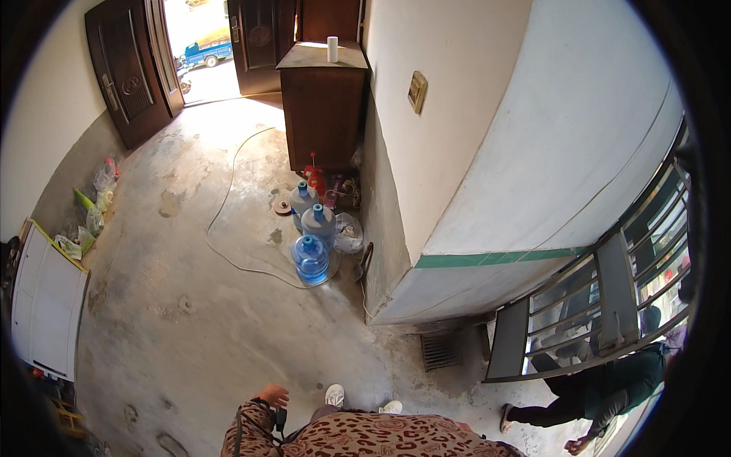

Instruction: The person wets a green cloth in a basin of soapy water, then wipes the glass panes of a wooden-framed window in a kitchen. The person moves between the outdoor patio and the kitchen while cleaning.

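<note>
My left hand (273, 395) hangs at the bottom of the view, in front of a patterned sleeve, with its fingers slightly curled and nothing seen in it. A small black device (280, 420) on a cord is just below it. Of my right hand only a sliver (465, 427) shows at the edge of the patterned top, so its fingers are hidden. On the concrete floor ahead stand a blue water-cooler bottle (310, 260) and two greyer ones (318, 221), all upright with blue caps. A pale cable (209, 228) curves across the floor to them.
A brown cabinet (324, 120) stands by the wall near the open double doors (128, 80). Plastic bags (94, 220) line the left wall, above a white cabinet (48, 303). To the right are a floor grate (441, 351), a barred metal gate (617, 291) and another person (611, 391).
</note>
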{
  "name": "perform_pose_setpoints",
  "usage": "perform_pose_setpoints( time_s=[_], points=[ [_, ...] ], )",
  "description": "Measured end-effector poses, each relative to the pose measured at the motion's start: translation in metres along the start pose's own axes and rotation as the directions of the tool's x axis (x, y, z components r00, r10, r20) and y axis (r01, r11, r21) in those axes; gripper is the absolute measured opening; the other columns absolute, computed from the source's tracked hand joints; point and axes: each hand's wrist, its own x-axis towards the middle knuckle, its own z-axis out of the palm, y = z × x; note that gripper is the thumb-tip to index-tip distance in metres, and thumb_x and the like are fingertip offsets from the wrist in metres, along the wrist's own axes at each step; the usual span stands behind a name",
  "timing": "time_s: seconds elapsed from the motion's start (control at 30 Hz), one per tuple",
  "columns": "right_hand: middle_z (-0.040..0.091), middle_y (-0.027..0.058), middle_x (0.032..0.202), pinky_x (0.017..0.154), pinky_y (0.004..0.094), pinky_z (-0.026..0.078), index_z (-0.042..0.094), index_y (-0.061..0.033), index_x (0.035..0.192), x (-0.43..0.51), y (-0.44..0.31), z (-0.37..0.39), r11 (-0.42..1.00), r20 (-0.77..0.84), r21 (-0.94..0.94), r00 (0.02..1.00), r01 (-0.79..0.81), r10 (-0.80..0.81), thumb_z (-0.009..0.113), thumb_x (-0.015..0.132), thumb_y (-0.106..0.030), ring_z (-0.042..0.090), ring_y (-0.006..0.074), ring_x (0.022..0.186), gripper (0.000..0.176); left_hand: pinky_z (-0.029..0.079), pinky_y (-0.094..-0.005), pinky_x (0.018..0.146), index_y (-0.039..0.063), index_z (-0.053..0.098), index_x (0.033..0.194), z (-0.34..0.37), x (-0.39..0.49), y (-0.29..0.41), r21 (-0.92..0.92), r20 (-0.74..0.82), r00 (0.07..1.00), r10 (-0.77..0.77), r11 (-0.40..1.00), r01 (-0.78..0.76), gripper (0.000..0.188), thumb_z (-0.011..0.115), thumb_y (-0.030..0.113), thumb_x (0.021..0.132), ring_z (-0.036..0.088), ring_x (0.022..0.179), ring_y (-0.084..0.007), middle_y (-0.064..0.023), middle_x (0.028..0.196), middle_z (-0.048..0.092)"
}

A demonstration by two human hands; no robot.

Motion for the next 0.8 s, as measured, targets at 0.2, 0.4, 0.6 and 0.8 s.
perform_pose_setpoints(
  time_s=[0.2,0.4,0.6,0.8],
  points=[
    [0.063,0.0167,0.091,0.074,0.039,0.047,0.059,-0.0093,0.107,-0.018,-0.111,-0.033,0.965,-0.192,0.081,0.954,0.249,-0.231,0.067,0.064,-0.028,0.06,0.0319,0.083,0.048,0.032,-0.0478,0.107,-0.004,0.036,0.129,-0.008,-0.013,-0.021,0.022,-0.119,0.989,-0.083,0.996,0.086,0.041,0.037,0.02,0.096,0.043,0.117,-0.0355,-0.0194,0.131,0.04],
    [0.064,0.0163,0.093,0.077,0.0371,0.047,0.059,-0.0104,0.105,-0.048,-0.069,-0.024,0.863,-0.233,0.312,0.912,0.398,-0.337,0.068,0.06,-0.028,0.06,0.0308,0.087,0.048,0.038,-0.045,0.099,-0.003,0.038,0.128,0.052,0.0,0.019,-0.019,-0.028,0.995,0.096,0.995,-0.097,0.041,0.04,0.021,0.095,0.046,0.112,-0.0352,-0.0194,0.126,0.045],
    [0.064,0.0145,0.093,0.073,0.0371,0.048,0.06,-0.0059,0.103,-0.094,0.163,0.047,0.879,-0.164,0.474,0.986,0.047,0.035,0.069,0.062,-0.028,0.061,0.0261,0.083,0.047,0.046,-0.0412,0.087,-0.005,0.038,0.125,0.221,-0.003,0.079,0.4,0.121,0.931,0.344,0.842,-0.362,0.045,0.048,0.023,0.091,0.055,0.1,-0.0324,-0.0194,0.115,0.053],
    [0.064,0.0108,0.089,0.07,0.035,0.049,0.063,-0.0017,0.095,-0.205,0.369,0.134,0.511,0.077,0.731,0.799,-0.452,0.597,0.071,0.066,-0.025,0.061,0.0224,0.079,0.038,0.048,-0.0385,0.079,-0.001,0.048,0.117,0.432,0.008,0.106,0.505,0.42,0.868,0.263,0.728,-0.465,0.042,0.053,0.028,0.087,0.059,0.094,-0.0286,-0.0165,0.108,0.058]
  ],
)
